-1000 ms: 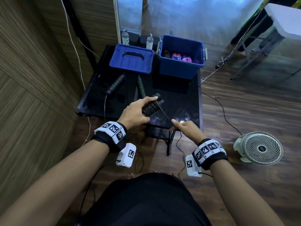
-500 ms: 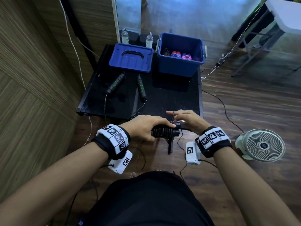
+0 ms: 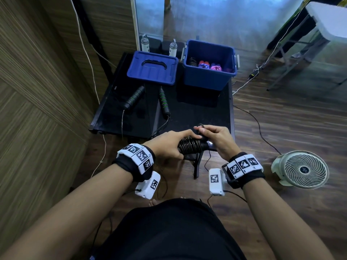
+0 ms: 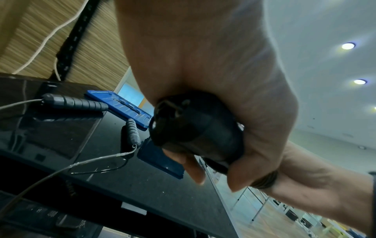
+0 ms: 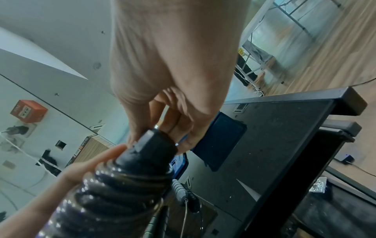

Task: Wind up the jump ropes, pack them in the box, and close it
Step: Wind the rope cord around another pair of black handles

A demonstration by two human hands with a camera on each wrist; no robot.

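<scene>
A black jump rope [image 3: 190, 146], its cord wound in coils round the handles, is held level over the table's near edge. My left hand [image 3: 169, 145] grips the bundle [image 4: 195, 128] from the left. My right hand [image 3: 216, 137] pinches a small loop of the cord's end [image 3: 201, 126] just above the bundle's right end [image 5: 154, 145]. A second rope with green-ringed black handles [image 3: 135, 97] [image 3: 164, 102] lies unwound on the black table [image 3: 197, 113]. The open blue box [image 3: 208, 72] at the back right holds wound ropes. Its lid [image 3: 153, 67] lies to the left of it.
Two bottles [image 3: 145, 44] stand behind the lid against a mirror. A white fan [image 3: 302, 168] sits on the wooden floor at the right, with cables running across it. A wood-panelled wall closes the left side. A white folding table [image 3: 330, 19] stands at the far right.
Both hands drew the wound rope back from the table's middle to its near edge. The bundle turned level, and the right hand came up to it, pinching the cord's end.
</scene>
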